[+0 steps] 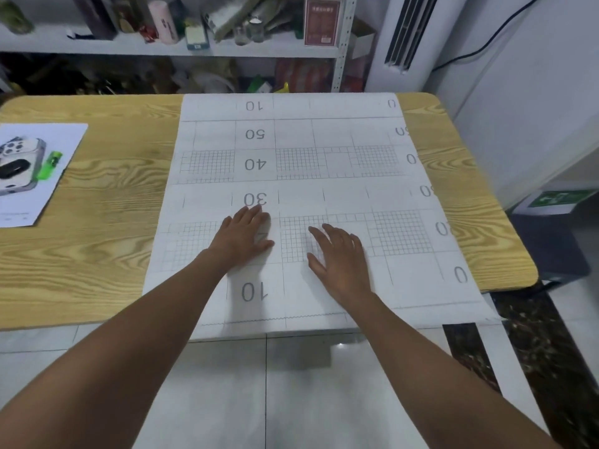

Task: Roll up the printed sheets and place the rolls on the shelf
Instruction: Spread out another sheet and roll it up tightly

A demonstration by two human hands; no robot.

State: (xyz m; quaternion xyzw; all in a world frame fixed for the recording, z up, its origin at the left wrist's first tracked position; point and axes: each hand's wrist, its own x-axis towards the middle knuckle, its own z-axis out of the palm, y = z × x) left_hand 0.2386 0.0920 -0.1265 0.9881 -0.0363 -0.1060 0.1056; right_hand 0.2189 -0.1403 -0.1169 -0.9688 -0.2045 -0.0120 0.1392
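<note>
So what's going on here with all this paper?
A person presses the left hand and right hand flat on a large printed sheet spread over a wooden table. Nothing is rolled yet; its near edge overhangs the table. A smaller sheet with a green lighter lies at the left, the shelf behind.

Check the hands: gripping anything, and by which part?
Nothing is gripped. The left hand and right hand lie flat, fingers straight, on the gridded near half of the printed sheet, which lies unrolled on the table.

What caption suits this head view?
Left hand and right hand rest flat on the unrolled printed sheet spread over the wooden table.
</note>
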